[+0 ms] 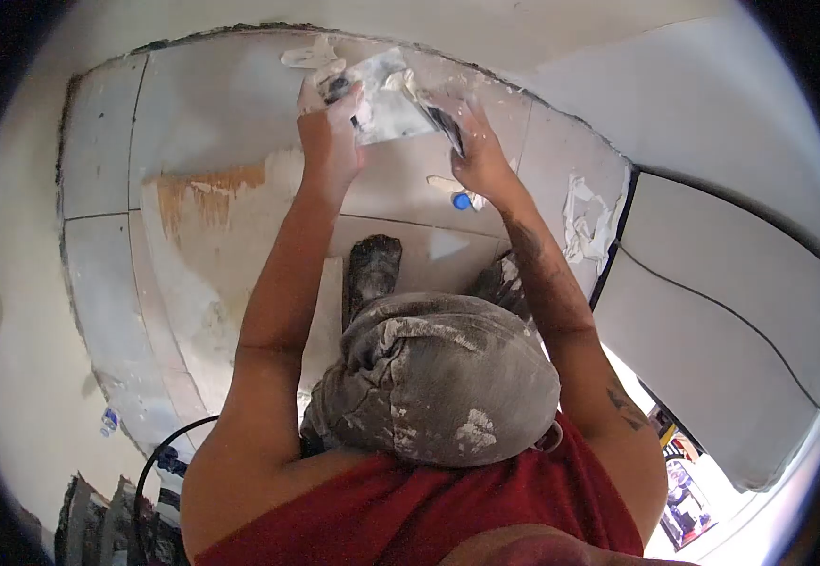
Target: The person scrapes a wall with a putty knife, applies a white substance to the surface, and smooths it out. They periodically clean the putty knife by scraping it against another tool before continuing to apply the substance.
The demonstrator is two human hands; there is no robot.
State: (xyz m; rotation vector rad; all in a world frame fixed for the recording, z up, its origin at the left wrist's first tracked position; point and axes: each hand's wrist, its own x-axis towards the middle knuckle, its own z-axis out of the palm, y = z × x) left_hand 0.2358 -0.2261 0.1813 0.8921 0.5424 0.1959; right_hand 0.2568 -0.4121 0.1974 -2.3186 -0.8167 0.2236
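Observation:
Above the floor, my left hand (331,127) is closed around a flat rectangular metal trowel (396,121) smeared with white compound. Part of its dark grip shows by the fingers. My right hand (478,141) grips a narrow putty knife (445,120) with a dark handle, its end at the trowel's right side. A lump of off-white compound (400,83) lies on the trowel near the knife; motion blur hides exactly where they touch. Just below my right hand, a small blue cap (462,201) lies beside a whitish scrap.
Tiles or panels (99,170) with dark seams cover the floor, bordered by rough wall edges. A stained brown board (212,193) lies left. White crumpled scraps (587,222) sit right, near a large pale panel (712,302) with a cable. A black hose (150,462) curves at lower left.

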